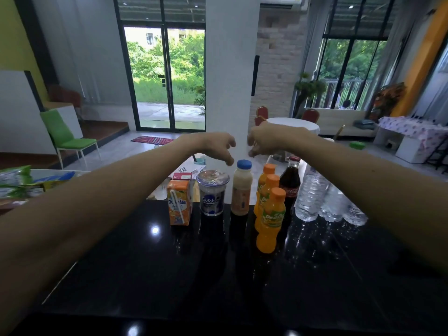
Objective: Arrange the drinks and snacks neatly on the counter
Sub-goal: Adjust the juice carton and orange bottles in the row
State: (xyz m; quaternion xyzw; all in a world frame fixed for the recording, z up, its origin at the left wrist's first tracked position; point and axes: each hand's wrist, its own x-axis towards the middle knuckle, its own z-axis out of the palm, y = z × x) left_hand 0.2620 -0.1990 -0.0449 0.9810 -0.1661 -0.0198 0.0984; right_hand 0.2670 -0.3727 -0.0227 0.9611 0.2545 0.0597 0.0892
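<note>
Drinks stand in a row along the far edge of the black counter [218, 275]. From left: an orange juice carton [180, 204], a blue-and-white cup [212, 196], a blue-capped milky bottle [241, 189], three orange juice bottles [271, 219] one behind another, a cola bottle [291, 183] and clear water bottles [312, 192]. Both arms reach over the row. My left hand [218, 146] hovers above the cup and the milky bottle with loosely curled fingers, holding nothing. My right hand [266, 141] hovers just right of it, fingers also curled and empty.
Green and blue snack packets [21, 181] lie at the counter's left end. A pink carton [182, 176] sits behind the orange carton. Beyond the counter are a white pillar [231, 69], a green chair [70, 139] and a round white table [293, 126].
</note>
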